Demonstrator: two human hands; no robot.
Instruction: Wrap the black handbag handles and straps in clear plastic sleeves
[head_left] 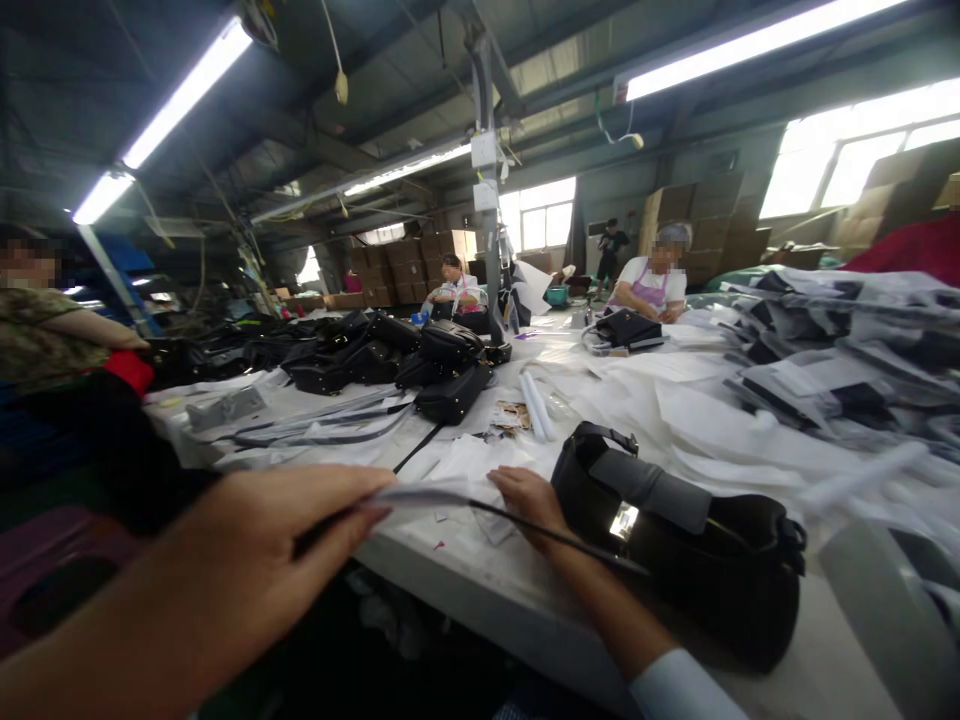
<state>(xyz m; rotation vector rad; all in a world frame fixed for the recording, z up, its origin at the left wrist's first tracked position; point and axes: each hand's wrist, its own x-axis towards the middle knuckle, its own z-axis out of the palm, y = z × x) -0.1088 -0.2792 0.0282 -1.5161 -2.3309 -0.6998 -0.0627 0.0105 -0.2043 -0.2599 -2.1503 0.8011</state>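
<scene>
My left hand [300, 530] is closed, pinching a thin black strap [555, 540] between thumb and fingers. Pale wrapping film [427, 497] covers the stretch of strap by the fingertips. The bare black part runs rightward across my right wrist towards a black handbag [675, 540]. That bag stands on the table's front right, with a shiny metal clasp on its flap. Just left of the bag, my right hand [529, 500] reaches over the table edge with fingers stretched out, close to some white paper. Its fingertips are partly blurred, and no object shows in them.
A pile of black handbags [450, 360] lies beyond my hands on the white-covered table [480, 590]. Wrapped straps [322, 420] spread to the left. Paper-wrapped pieces [847, 340] are heaped at right. Co-workers sit across the table, one handling a black bag [626, 330]; another person is at left.
</scene>
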